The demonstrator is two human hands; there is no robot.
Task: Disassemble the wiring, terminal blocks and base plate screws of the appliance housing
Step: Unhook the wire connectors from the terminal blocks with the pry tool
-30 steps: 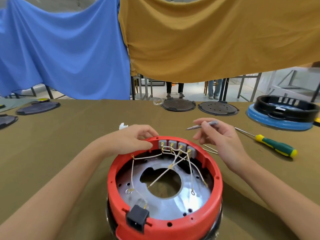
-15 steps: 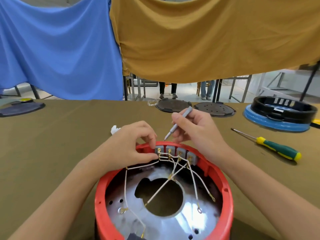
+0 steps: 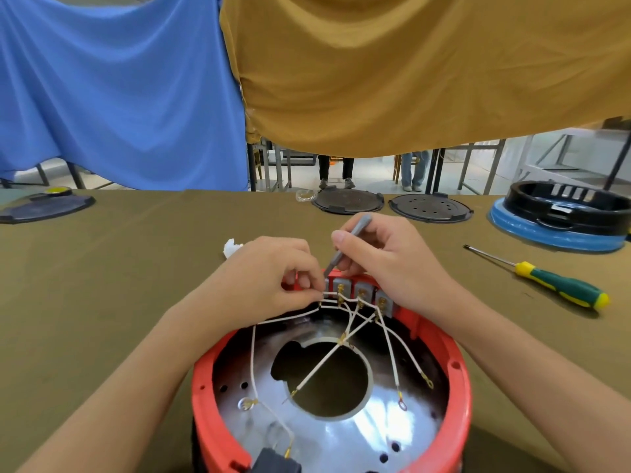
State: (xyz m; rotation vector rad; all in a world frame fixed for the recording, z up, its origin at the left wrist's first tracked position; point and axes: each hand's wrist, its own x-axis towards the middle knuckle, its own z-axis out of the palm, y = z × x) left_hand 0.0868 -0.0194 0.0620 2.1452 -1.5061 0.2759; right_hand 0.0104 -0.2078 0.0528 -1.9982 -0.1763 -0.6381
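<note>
A: What is held, and by which hand?

B: A thin grey tool (image 3: 345, 241) is pinched between thumb and curled fingers of the right hand (image 3: 382, 264), its tip set down at the leftmost of the four grey terminal blocks (image 3: 358, 293). A white wire (image 3: 329, 294) is nipped by the fingertips of the left hand (image 3: 269, 278) just beside that same block — both hands are clenched on something, neither is released.

A: And where is the housing found?

B: The red appliance housing (image 3: 457, 387) is seen at 6 o'clock on the olive table (image 3: 136, 285), open side up. The four blocks are lined along its rim at 12 o'clock. Inside, a shiny base plate (image 3: 341, 435) with one large round opening is visible, and several white wires are fanned across it — an exact count cannot be told where they cross.

A: What else is counted on the table?

B: One screwdriver (image 3: 560, 288) with a green and yellow handle at 3 o'clock, well apart from the hands. Two dark round lids (image 3: 348, 201) at 12 o'clock, side by side. One black and blue housing (image 3: 563, 216) at 2 o'clock. One more dark lid (image 3: 44, 208) at 10 o'clock, and one small white scrap (image 3: 232, 248) near the left hand.
</note>
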